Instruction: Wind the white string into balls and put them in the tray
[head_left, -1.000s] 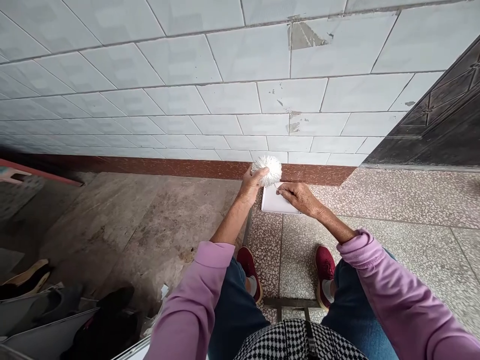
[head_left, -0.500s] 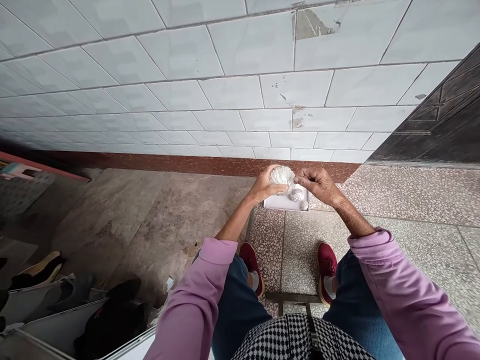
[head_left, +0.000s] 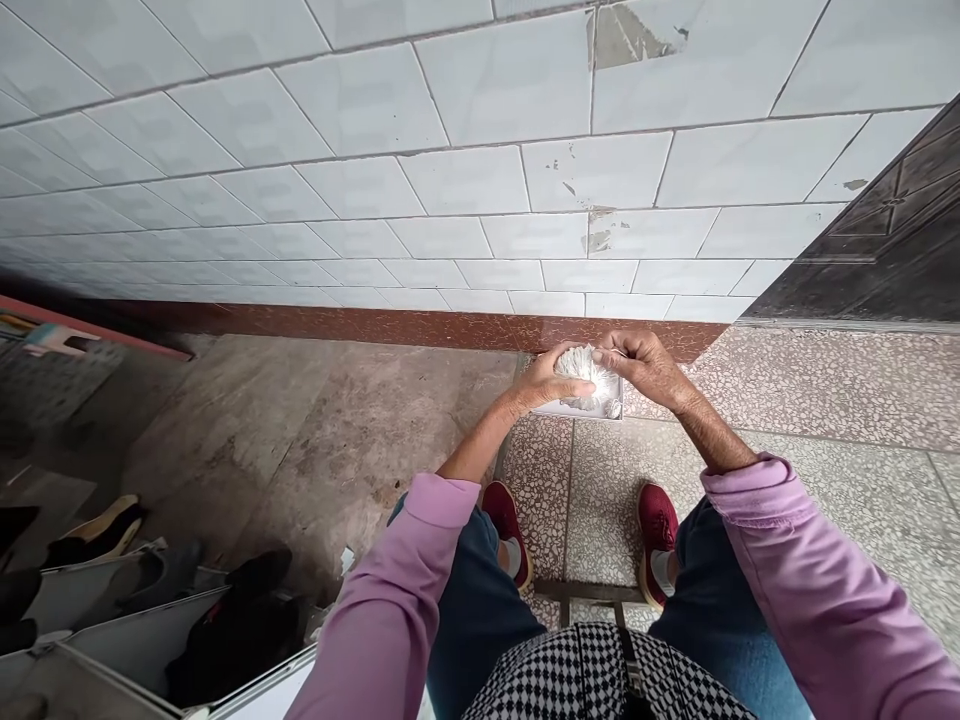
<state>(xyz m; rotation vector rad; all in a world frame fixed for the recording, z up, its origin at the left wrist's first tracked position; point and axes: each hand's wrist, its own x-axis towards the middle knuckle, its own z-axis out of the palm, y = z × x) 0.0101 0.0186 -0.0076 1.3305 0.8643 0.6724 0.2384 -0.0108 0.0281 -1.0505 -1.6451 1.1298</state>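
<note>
My left hand (head_left: 551, 382) is closed around a white ball of yarn-like strands (head_left: 576, 368), its thumb pressed across the near side. At the ball's right edge, my right hand (head_left: 637, 368) is pinched, with a thin pale strand showing at the fingertips. A shallow white tray (head_left: 553, 408) lies on the floor under both hands. One small whitish ball (head_left: 613, 409) shows in its right corner. The rest of the tray's contents is hidden by the ball and my hands.
A tiled wall (head_left: 495, 180) with a brown base strip rises just beyond the tray. The dark door (head_left: 877, 230) is at right. Shoes (head_left: 101, 530) sit on a rack at lower left. My red shoes (head_left: 658, 520) stand on the speckled floor.
My left hand and the white ball have moved slightly right and down, now covering more of the tray. My right hand stays pinched beside it, its fingertips now over the ball's edge.
</note>
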